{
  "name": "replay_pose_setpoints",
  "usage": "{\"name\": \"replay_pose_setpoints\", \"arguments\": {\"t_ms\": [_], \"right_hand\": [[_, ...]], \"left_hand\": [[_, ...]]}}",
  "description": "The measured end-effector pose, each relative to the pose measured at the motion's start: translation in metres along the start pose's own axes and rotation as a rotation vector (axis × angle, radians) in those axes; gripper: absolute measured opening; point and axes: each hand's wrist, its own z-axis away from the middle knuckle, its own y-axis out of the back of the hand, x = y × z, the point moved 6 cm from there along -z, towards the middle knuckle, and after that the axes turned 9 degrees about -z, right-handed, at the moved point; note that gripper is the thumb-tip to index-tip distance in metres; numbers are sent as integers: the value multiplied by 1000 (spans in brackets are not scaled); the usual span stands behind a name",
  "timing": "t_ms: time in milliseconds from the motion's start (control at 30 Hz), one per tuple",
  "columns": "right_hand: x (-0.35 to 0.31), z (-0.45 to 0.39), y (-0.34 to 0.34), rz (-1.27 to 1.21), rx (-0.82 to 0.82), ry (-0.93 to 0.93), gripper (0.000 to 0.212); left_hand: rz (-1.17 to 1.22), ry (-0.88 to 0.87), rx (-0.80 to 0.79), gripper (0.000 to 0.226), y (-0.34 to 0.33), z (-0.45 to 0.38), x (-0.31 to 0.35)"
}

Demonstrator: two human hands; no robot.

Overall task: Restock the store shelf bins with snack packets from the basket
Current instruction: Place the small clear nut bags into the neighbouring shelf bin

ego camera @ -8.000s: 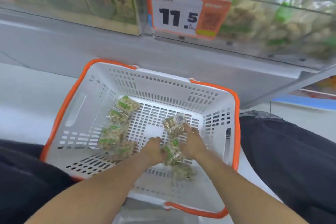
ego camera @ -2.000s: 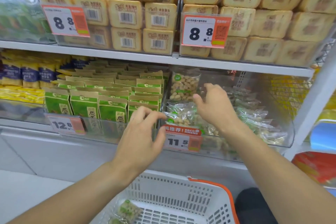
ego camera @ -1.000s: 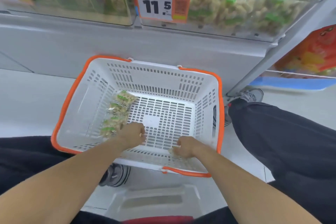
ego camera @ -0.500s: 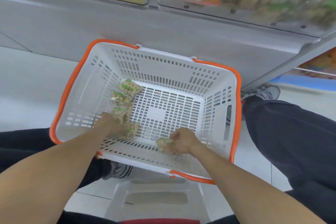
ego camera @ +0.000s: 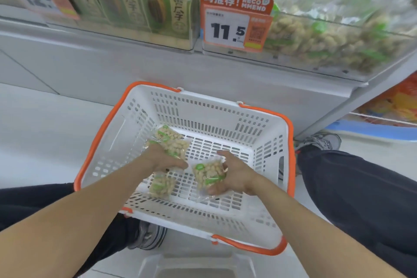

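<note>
Holding one packet [ego camera: 208, 175] in your right hand [ego camera: 234, 176] and several loosely under your left hand [ego camera: 161, 160], you risked dropping some.

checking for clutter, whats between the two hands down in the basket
In the head view, only bare slotted basket floor shows between the left hand and the right hand; the packet held by the right hand juts into the gap.

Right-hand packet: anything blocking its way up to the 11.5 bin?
Nothing visible. The right hand holds the packet above the basket floor; the peanut bin sits above, only open space between.
</note>
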Motion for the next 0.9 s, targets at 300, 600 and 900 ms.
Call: {"name": "replay_pose_setpoints", "arguments": {"t_ms": [300, 600, 900], "right_hand": [[-189, 131, 107, 370, 250, 450, 86], [-257, 187, 108, 213, 324, 815, 88], [-269, 187, 92, 103, 427, 871, 75]], "left_hand": [[-128, -582, 120, 102, 133, 129, 132], [290, -883, 338, 56, 186, 201, 158], [666, -1017, -129, 39, 167, 212, 185]]}}
